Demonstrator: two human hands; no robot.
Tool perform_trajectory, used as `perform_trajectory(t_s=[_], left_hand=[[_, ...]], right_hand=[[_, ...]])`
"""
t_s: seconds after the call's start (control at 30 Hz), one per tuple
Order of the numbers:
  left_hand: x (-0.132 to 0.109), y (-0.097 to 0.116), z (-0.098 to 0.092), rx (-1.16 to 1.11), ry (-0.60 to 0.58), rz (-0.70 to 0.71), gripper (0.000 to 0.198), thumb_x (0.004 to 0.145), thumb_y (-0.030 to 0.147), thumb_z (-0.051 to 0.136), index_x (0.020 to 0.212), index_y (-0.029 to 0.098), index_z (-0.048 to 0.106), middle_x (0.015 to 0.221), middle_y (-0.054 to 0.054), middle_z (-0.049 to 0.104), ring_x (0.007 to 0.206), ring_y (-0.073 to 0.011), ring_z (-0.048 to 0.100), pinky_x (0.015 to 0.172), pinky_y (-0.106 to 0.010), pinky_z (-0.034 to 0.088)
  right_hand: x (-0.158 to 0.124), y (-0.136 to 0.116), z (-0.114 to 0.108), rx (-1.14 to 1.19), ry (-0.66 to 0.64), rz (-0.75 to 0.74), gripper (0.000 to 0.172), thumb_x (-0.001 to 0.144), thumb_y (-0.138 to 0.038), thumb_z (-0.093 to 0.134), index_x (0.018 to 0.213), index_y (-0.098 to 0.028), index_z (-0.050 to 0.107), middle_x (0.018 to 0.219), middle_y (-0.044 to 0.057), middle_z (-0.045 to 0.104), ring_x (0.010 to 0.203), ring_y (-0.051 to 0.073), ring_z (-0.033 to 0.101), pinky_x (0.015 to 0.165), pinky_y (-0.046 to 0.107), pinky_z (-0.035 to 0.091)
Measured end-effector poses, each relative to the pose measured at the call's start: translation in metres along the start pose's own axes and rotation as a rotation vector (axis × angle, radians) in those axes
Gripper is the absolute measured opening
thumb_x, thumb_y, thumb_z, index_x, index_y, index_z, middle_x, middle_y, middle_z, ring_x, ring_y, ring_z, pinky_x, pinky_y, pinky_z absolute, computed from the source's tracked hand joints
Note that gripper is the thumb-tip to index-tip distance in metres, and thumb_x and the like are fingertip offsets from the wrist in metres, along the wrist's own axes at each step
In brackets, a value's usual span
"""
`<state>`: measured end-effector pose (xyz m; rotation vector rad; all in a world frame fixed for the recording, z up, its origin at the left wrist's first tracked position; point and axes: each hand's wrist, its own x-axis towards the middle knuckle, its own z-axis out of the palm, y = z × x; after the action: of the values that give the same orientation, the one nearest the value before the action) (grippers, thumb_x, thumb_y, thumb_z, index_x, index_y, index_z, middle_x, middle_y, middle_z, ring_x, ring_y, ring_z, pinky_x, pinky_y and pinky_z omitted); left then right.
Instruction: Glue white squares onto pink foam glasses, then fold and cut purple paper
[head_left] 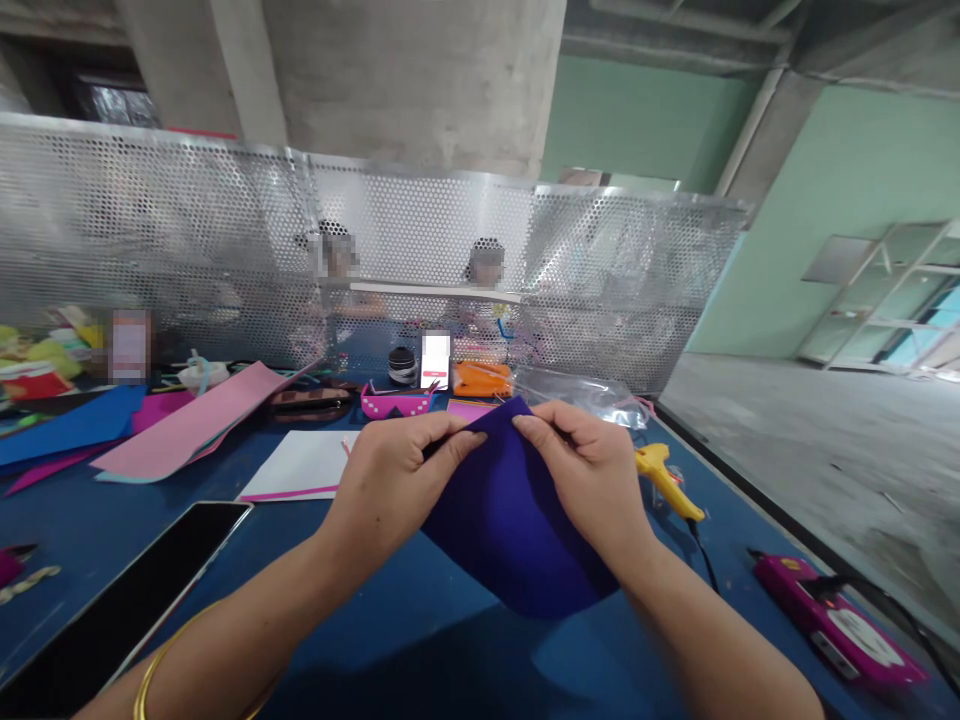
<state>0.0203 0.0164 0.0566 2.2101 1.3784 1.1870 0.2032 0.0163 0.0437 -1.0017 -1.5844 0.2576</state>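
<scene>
A dark purple-blue sheet [517,520], perhaps craft foam or felt, hangs between my hands above the blue table [397,650]. My left hand [409,460] pinches its upper left edge between thumb and fingers. Close to the sheet's top corner, my right hand [589,460] pinches the other edge in the same way. The sheet bows toward me, and its lower rim curves above the tabletop. Behind it, partly covered by my hands, lies a pink sheet [469,408]. A white sheet with a pink strip [296,465] lies left of my left hand.
On the right are a yellow glue gun [667,480] and a magenta power strip [840,620]. Pink sheets [195,425], a black phone-like slab [127,600], pink glasses [397,400], an orange item [482,379] and a lit phone [435,360] stand around. A perforated metal screen [420,220] bounds the back.
</scene>
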Motion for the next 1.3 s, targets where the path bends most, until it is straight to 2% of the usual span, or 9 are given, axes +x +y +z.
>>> perform_trajectory(t_s=[0.23, 0.37, 0.5, 0.6, 0.73, 0.9, 1.0, 1.3], left_hand=[[-0.001, 0.000, 0.002, 0.053, 0.031, 0.043, 0.028, 0.089, 0.039, 0.057, 0.075, 0.022, 0.074, 0.063, 0.004, 0.067, 0.061, -0.0145, 0.058, 0.056, -0.025, 0.037], [-0.002, 0.005, 0.003, 0.003, -0.015, 0.072, 0.023, 0.089, 0.034, 0.058, 0.079, 0.024, 0.076, 0.068, 0.005, 0.072, 0.064, -0.0147, 0.063, 0.059, -0.024, 0.039], [-0.001, 0.007, -0.002, -0.062, -0.031, -0.025, 0.014, 0.079, 0.038, 0.071, 0.088, 0.030, 0.079, 0.078, 0.007, 0.077, 0.072, -0.0165, 0.068, 0.064, -0.025, 0.044], [0.001, 0.005, -0.004, -0.191, -0.050, -0.121, 0.013, 0.075, 0.037, 0.076, 0.086, 0.030, 0.079, 0.078, 0.006, 0.077, 0.073, -0.0166, 0.069, 0.064, -0.024, 0.047], [0.003, 0.004, 0.000, -0.411, -0.031, -0.233, 0.010, 0.072, 0.035, 0.079, 0.076, 0.026, 0.078, 0.070, 0.004, 0.075, 0.066, -0.0146, 0.067, 0.058, -0.021, 0.048], [0.004, 0.001, 0.010, -0.651, 0.076, -0.245, 0.019, 0.064, 0.031, 0.086, 0.080, 0.025, 0.077, 0.078, 0.003, 0.077, 0.073, -0.0142, 0.069, 0.067, -0.022, 0.053], [0.005, -0.003, 0.015, -0.823, 0.062, -0.269, 0.023, 0.065, 0.032, 0.086, 0.085, 0.025, 0.078, 0.084, 0.001, 0.078, 0.080, -0.0162, 0.070, 0.072, -0.025, 0.055], [0.007, -0.008, 0.023, -0.913, 0.126, -0.309, 0.020, 0.066, 0.030, 0.086, 0.083, 0.022, 0.078, 0.082, -0.001, 0.078, 0.078, -0.0171, 0.070, 0.075, -0.029, 0.057]], right_hand=[[-0.001, -0.002, -0.001, 0.043, -0.009, 0.005, 0.008, 0.085, -0.026, 0.067, 0.084, -0.022, 0.074, 0.080, -0.004, 0.074, 0.075, 0.011, 0.064, 0.069, 0.022, 0.048], [-0.003, -0.004, -0.002, 0.033, 0.007, -0.015, 0.011, 0.086, -0.024, 0.065, 0.078, -0.021, 0.071, 0.071, -0.005, 0.070, 0.067, 0.009, 0.060, 0.063, 0.021, 0.045], [-0.002, -0.005, -0.009, -0.007, 0.090, -0.025, 0.012, 0.086, -0.022, 0.065, 0.075, -0.021, 0.070, 0.066, -0.006, 0.066, 0.062, 0.008, 0.056, 0.059, 0.020, 0.042], [0.001, -0.004, -0.015, 0.001, 0.170, -0.032, 0.012, 0.086, -0.023, 0.066, 0.074, -0.022, 0.070, 0.065, -0.007, 0.064, 0.062, 0.008, 0.054, 0.057, 0.020, 0.041], [0.004, -0.001, -0.018, 0.002, 0.207, -0.020, 0.012, 0.085, -0.026, 0.067, 0.074, -0.023, 0.071, 0.063, -0.007, 0.063, 0.060, 0.008, 0.052, 0.056, 0.021, 0.041], [0.007, 0.006, -0.021, 0.045, 0.267, 0.030, 0.011, 0.083, -0.029, 0.069, 0.074, -0.023, 0.072, 0.065, -0.006, 0.063, 0.062, 0.010, 0.053, 0.057, 0.023, 0.040], [0.011, 0.013, -0.024, 0.076, 0.323, 0.058, 0.010, 0.081, -0.030, 0.072, 0.075, -0.023, 0.072, 0.064, -0.005, 0.061, 0.061, 0.010, 0.050, 0.057, 0.025, 0.039], [0.016, 0.022, -0.021, 0.177, 0.329, 0.138, 0.011, 0.078, -0.031, 0.074, 0.074, -0.021, 0.072, 0.064, -0.005, 0.057, 0.062, 0.010, 0.047, 0.058, 0.026, 0.036]])
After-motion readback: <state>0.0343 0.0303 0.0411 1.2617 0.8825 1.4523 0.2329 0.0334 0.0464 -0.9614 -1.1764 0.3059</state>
